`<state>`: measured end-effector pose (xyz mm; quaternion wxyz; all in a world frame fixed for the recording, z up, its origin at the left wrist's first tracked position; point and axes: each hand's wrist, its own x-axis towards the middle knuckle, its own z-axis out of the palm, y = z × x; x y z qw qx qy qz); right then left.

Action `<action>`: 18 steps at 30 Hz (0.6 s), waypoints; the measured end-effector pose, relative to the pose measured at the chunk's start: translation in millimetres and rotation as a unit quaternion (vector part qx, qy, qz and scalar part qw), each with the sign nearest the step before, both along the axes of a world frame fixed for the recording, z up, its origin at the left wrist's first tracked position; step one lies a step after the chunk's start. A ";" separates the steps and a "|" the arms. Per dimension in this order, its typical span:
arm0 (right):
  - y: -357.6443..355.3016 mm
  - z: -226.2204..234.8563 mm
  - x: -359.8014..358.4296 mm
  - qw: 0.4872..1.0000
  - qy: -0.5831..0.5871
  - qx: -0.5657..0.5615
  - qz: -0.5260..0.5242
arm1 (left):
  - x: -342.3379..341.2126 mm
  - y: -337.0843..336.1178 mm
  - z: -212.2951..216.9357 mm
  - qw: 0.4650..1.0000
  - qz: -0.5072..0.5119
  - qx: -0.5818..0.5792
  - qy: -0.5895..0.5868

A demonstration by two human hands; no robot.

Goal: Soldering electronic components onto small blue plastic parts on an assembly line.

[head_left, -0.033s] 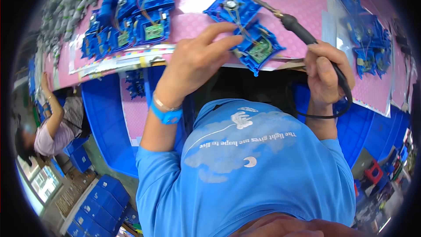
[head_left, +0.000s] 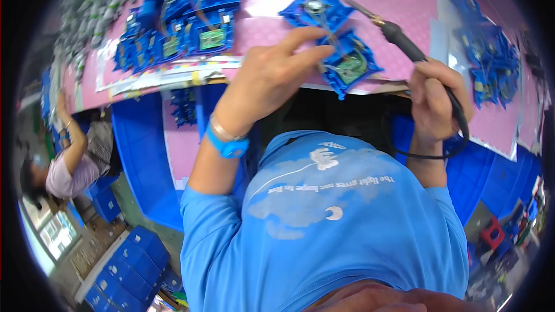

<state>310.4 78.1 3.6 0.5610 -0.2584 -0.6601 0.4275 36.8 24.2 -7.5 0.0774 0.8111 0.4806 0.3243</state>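
Observation:
My right hand (head_left: 439,95) grips a soldering iron (head_left: 406,43) by its dark handle, the metal tip pointing up and left. That tip ends beside the upper half of an opened blue plastic housing (head_left: 295,11), which carries a round silver speaker (head_left: 314,6). Thin wires (head_left: 329,28) run from the speaker down to a green circuit board (head_left: 351,67) in the lower half. My left hand (head_left: 277,69) reaches in from the left, thumb and index finger at these wires; blur hides the exact contact. A blue wristband (head_left: 231,148) circles my left wrist.
Several opened blue housings with boards (head_left: 211,29) stand in rows at the left. More blue housings (head_left: 491,58) lie at the right, near a grey heap of parts' opposite side. Blue bins (head_left: 141,162) sit below the table edge. A person (head_left: 75,162) works at far left.
The whole view has shifted slightly, so the table and both hands appear a little further right. Both hands keep nearly the same places relative to the housing.

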 end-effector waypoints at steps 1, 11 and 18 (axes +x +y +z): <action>-1.4 1.1 0.5 1.000 0.013 -0.003 -0.001 | 2.3 5.1 -1.4 1.000 -0.004 -0.003 0.016; -17.8 1.7 15.8 0.998 0.056 -0.001 0.010 | -92.9 20.3 17.4 0.975 0.072 0.044 0.208; -26.5 6.8 12.3 0.999 0.004 0.051 0.006 | -150.8 19.7 28.0 0.969 0.098 -0.030 0.223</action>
